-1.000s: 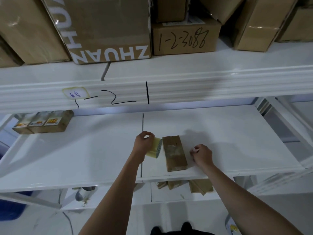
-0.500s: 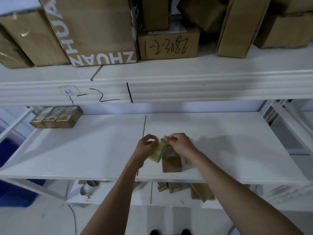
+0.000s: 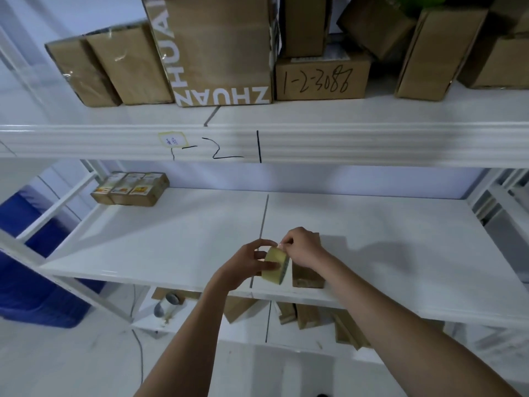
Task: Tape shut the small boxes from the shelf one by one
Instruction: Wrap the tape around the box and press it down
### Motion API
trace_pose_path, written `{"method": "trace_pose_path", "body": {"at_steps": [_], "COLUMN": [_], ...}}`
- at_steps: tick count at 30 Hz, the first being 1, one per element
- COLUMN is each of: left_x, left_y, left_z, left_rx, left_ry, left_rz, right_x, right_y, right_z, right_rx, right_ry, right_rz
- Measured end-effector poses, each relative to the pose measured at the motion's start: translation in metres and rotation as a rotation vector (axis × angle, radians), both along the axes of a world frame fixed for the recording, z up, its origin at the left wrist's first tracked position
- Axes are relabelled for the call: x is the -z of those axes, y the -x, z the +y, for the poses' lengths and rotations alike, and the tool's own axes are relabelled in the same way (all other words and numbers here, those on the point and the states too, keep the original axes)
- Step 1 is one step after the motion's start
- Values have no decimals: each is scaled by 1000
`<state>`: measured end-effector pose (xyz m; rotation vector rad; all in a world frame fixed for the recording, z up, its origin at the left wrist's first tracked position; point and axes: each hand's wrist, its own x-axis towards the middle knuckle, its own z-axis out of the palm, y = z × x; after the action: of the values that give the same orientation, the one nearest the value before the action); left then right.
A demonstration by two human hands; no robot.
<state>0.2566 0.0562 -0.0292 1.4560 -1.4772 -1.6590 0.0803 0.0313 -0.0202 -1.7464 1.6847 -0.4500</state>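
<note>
A small brown cardboard box point(image 3: 307, 277) lies near the front edge of the white middle shelf point(image 3: 171, 242), mostly hidden under my right hand and wrist. My left hand point(image 3: 246, 265) grips a yellowish roll of clear tape point(image 3: 274, 263) just left of the box. My right hand point(image 3: 303, 247) pinches the loose tape end at the top of the roll, above the box. Three more small boxes with coloured labels point(image 3: 131, 189) stand in a row at the shelf's back left.
Large cardboard boxes fill the upper shelf point(image 3: 372, 116), one marked ZHUAN point(image 3: 223, 50), one marked 1-2-3088 point(image 3: 320, 78). Flat cardboard pieces point(image 3: 309, 316) and a cylindrical object point(image 3: 167, 303) lie on the lower shelf. A blue bin point(image 3: 25, 282) stands at left.
My right hand moved from the shelf right of the box over to the tape roll and took hold of the tape end. The view shifted right and upward.
</note>
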Motion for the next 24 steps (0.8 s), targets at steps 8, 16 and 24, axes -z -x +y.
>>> {"method": "trace_pose_path", "body": {"at_steps": [8, 16, 24], "left_x": [19, 52, 82], "left_y": [-31, -57, -63], "left_z": [10, 14, 27], "left_rx": [0, -80, -54], "left_ry": [-58, -108, -154], "left_rz": [-115, -178, -245], "right_x": [5, 8, 18], "right_y": [-52, -89, -107], "right_z": [22, 38, 58], "right_rx": [-89, -118, -117], "right_ry": [22, 16, -49], "right_rz": [303, 359, 452]}}
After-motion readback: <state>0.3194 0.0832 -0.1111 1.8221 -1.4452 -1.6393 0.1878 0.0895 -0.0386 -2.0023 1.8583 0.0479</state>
